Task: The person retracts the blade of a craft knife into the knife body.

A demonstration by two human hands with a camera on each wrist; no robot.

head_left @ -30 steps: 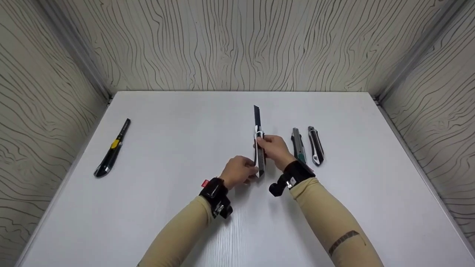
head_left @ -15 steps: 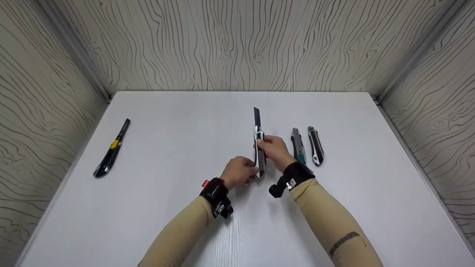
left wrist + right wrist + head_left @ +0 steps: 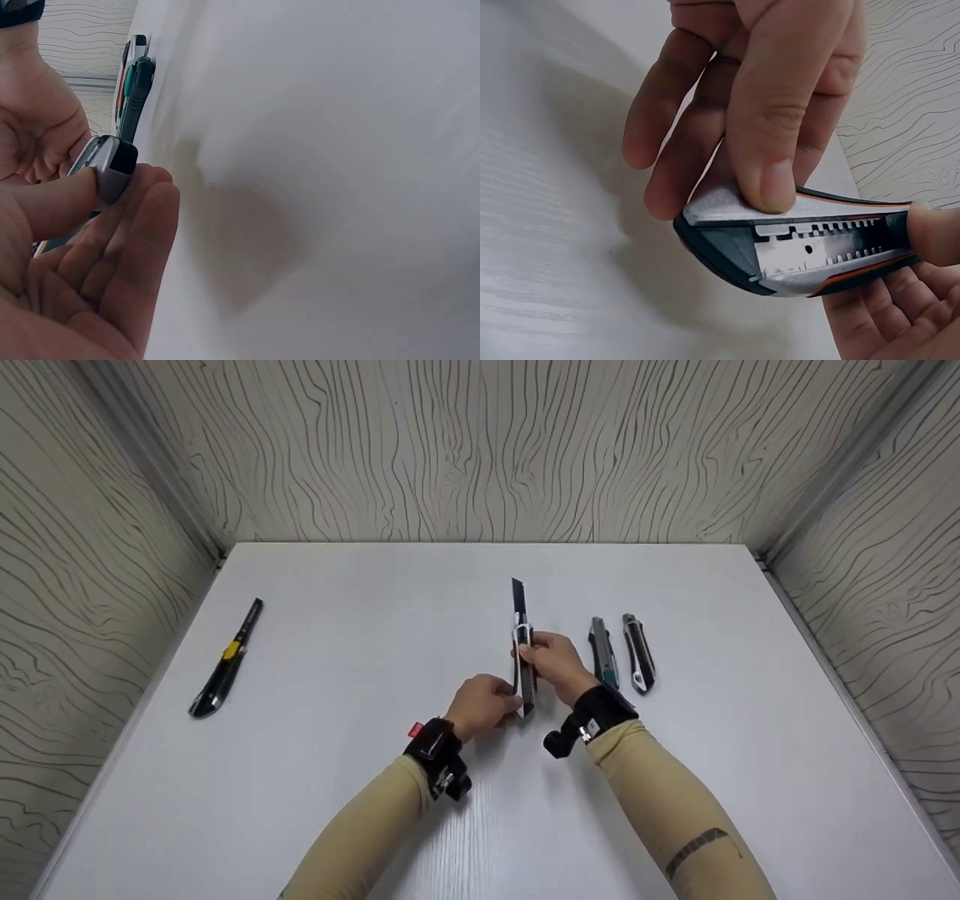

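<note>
Four utility knives are spread across a smooth white table (image 3: 337, 615), walled by pale panels (image 3: 465, 450) with dark wood-grain lines. At far left, well apart from the others, lies a slim black knife (image 3: 220, 673) with a yellow slider (image 3: 232, 650), its narrow end pointing away from the person. Near the middle, the left hand (image 3: 480, 706) pinches the butt of a silver knife (image 3: 523, 682) between thumb and fingers. This knife, edged in black and orange, has a toothed inner channel and a long, dark, slant-tipped blade (image 3: 519, 598) extending away from the person. The right hand (image 3: 556, 661) grips it farther up, thumb at the black slider (image 3: 896, 229), fingers behind. Just right lies a grey knife (image 3: 603, 651) with green trim, its near end close to the black wrist strap (image 3: 602, 706); beside it, a dark knife (image 3: 640, 656) with silver edging.
</note>
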